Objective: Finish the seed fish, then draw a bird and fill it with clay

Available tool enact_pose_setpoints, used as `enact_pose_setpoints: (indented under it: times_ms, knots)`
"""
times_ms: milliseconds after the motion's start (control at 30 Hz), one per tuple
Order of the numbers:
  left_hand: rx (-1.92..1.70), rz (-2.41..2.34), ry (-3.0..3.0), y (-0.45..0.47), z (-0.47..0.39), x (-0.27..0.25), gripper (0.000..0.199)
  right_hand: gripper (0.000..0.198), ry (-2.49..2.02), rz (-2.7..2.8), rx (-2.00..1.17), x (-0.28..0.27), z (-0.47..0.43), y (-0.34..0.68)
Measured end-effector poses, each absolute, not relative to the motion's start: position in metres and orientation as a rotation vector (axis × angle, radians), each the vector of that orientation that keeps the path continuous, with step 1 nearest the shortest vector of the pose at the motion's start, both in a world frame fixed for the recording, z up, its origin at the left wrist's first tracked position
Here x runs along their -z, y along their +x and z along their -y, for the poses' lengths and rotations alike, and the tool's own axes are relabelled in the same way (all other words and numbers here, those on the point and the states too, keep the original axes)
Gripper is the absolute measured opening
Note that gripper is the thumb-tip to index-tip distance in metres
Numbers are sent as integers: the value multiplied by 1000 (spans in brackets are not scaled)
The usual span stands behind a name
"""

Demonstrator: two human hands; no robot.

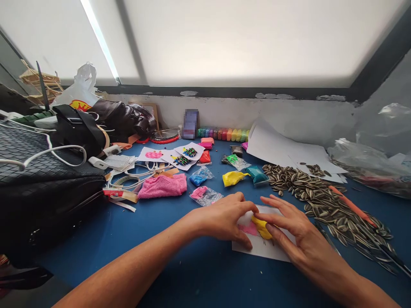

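Note:
On the table in front of me lies a white sheet of paper (281, 255) with a pink patch of modelling clay (249, 229) and a yellow piece of modelling clay (262, 229) beside it. Short dark pencil-like lines show just below the yellow piece. My left hand (224, 217) arches over the left part of the paper, thumb on the sheet, index fingertip close to the clay, fingers apart. My right hand (293, 229) reaches in from the right, fingers stretched out, with thumb and index finger against the yellow clay. The two index fingertips almost meet.
Sunflower seeds (321, 201) are heaped at the right, an orange tool (353, 206) across them. Bags of yellow (233, 178), teal (257, 175) and blue clay (199, 176) lie ahead. A pink cloth (163, 186) and black bag (48, 179) sit left.

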State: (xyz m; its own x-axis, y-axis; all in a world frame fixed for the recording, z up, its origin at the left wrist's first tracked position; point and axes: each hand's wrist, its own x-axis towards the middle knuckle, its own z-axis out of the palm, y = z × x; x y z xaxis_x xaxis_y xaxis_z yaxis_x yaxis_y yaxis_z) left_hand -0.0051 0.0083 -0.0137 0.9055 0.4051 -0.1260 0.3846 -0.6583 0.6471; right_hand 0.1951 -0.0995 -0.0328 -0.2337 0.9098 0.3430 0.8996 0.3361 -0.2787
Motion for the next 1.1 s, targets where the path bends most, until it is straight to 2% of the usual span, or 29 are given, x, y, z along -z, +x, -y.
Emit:
enact_pose_setpoints:
  times_ms: [267, 567, 1100]
  knots:
    - [-38, -588, 2329, -5, -7, 12, 61, 32, -1469, 2329, 228, 30, 100, 191]
    - [-50, -582, 2343, -5, -8, 13, 55, 38, -1560, 2286, 258, 33, 98, 199]
    - [-76, -592, 2344, -4, -8, 18, 57, 40, -1701, 2198, -62, 35, 100, 196]
